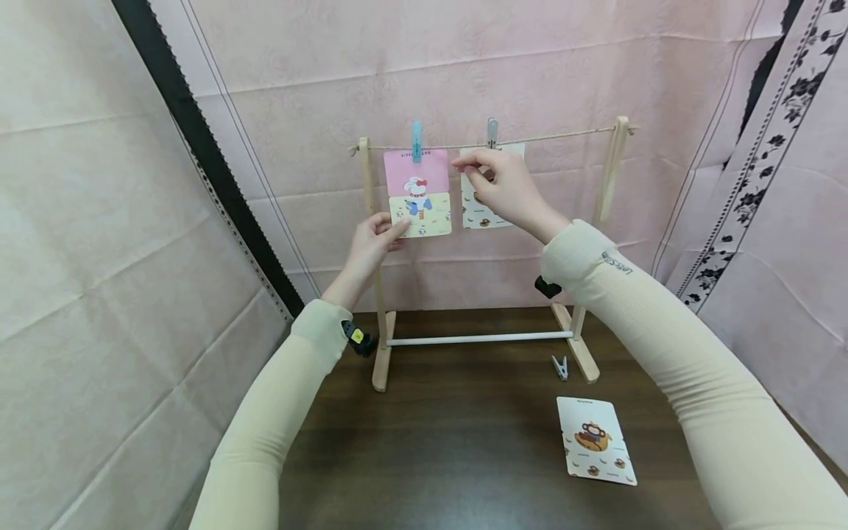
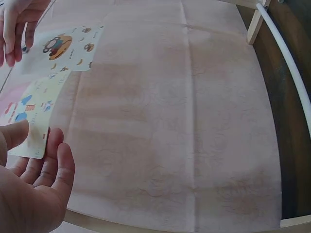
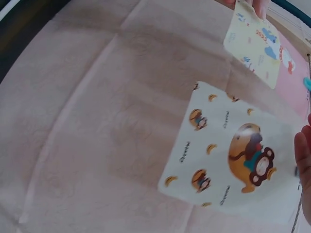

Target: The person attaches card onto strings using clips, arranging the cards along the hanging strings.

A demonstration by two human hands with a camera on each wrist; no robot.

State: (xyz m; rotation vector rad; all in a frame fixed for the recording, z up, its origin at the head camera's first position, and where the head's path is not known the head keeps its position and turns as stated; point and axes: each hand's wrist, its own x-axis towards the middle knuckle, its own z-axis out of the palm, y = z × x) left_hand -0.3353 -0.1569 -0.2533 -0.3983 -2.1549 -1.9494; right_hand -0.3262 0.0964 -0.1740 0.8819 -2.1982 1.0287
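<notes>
A pink and yellow card (image 1: 417,173) with a cartoon figure hangs from a string, clipped by a blue clothespin (image 1: 417,140). My left hand (image 1: 374,246) pinches its lower left corner, thumb in front and fingers behind. To its right hangs a white card (image 3: 228,150) with a monkey and bananas, under a grey clothespin (image 1: 492,132). In front of that card, my right hand (image 1: 503,188) is raised near the string, fingers loosely bent and apart from the thumb, with nothing seen between them. It hides part of the white card in the head view.
The string (image 1: 563,136) runs between the posts of a wooden stand (image 1: 612,169) with a white lower bar (image 1: 477,338). On the dark table (image 1: 424,449) lie a loose clothespin (image 1: 560,367) and another monkey card (image 1: 596,442). Pale cloth (image 1: 464,81) hangs behind and at both sides.
</notes>
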